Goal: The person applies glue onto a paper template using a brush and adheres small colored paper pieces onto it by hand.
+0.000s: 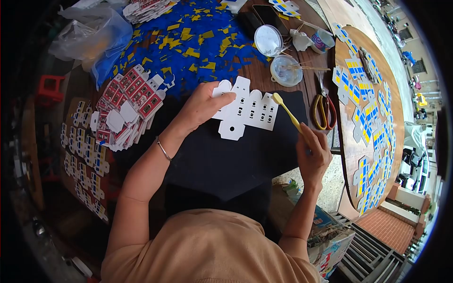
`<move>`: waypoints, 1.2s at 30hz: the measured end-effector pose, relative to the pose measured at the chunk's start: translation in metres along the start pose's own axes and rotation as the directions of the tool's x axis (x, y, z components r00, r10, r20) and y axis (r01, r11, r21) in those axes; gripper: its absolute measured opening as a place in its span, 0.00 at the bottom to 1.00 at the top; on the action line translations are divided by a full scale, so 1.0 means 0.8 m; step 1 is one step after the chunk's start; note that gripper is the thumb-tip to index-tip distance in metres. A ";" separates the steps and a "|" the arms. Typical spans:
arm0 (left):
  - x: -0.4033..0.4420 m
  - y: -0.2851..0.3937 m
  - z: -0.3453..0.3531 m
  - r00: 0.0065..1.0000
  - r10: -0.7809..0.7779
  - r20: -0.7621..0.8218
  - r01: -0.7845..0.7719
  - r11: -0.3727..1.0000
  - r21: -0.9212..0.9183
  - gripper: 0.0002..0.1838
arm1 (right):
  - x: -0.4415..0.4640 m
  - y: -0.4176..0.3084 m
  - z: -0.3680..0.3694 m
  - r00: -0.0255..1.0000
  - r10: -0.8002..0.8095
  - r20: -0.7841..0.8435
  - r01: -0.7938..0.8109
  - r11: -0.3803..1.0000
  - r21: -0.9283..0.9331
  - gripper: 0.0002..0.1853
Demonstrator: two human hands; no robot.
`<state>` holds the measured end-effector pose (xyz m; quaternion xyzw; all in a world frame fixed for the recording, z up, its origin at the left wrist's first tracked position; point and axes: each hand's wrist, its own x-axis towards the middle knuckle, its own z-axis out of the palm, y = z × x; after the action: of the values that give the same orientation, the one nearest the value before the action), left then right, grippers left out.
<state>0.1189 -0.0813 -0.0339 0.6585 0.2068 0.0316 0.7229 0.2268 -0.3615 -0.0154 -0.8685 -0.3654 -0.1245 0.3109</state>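
Note:
My left hand (205, 105) grips a flat, unfolded white cardboard box blank (240, 109) by its left side, thumb on top. Small black printed marks and cut-outs run across the blank, and a tab with a round hole points toward me. In my right hand (313, 153) is a yellow toothbrush (290, 114), fingers wrapped round its handle. The brush head lies at the blank's upper right edge; whether it touches, I cannot tell. Under the blank spreads a black cloth (212, 162). To the left rests a heap of red and white printed box blanks (127, 104).
Blue and yellow scraps (188, 47) cover the table's far side. Beyond the blank stand a tub of pale paste (286, 70) and a white lid (268, 40). Scissors (322, 106) lie at the right edge. A round board (347, 155) at right carries many blue-yellow blanks. A plastic bag (89, 37) sits at far left.

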 end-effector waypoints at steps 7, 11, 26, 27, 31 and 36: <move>-0.001 -0.001 0.000 1.000 0.012 0.005 -0.012 1.000 -0.027 0.13 | 0.001 0.003 -0.003 0.999 -0.039 -0.001 0.039 0.999 0.006 0.18; -0.001 0.000 0.001 1.000 -0.001 -0.005 0.001 1.000 0.009 0.13 | -0.004 0.003 -0.008 0.999 0.053 -0.013 -0.052 0.998 0.040 0.18; 0.000 0.000 0.000 1.000 0.013 0.001 -0.013 1.000 0.018 0.13 | -0.008 0.008 -0.008 0.998 0.066 0.016 -0.067 0.997 0.040 0.18; 0.000 0.001 0.001 1.000 0.012 -0.001 -0.012 1.000 0.014 0.13 | -0.009 0.009 -0.010 0.995 0.095 0.015 -0.096 0.993 0.063 0.18; 0.000 0.000 0.001 1.000 0.001 -0.008 -0.001 1.000 0.020 0.13 | -0.008 0.010 -0.012 0.996 0.073 -0.043 -0.070 0.994 0.082 0.17; 0.000 0.001 0.001 1.000 0.005 -0.002 -0.005 1.000 0.011 0.13 | -0.008 0.008 -0.002 0.997 0.068 -0.026 -0.065 0.993 0.103 0.17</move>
<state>0.1192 -0.0821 -0.0330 0.6631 0.2060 0.0329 0.7189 0.2268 -0.3694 -0.0197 -0.8614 -0.3373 -0.1082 0.3641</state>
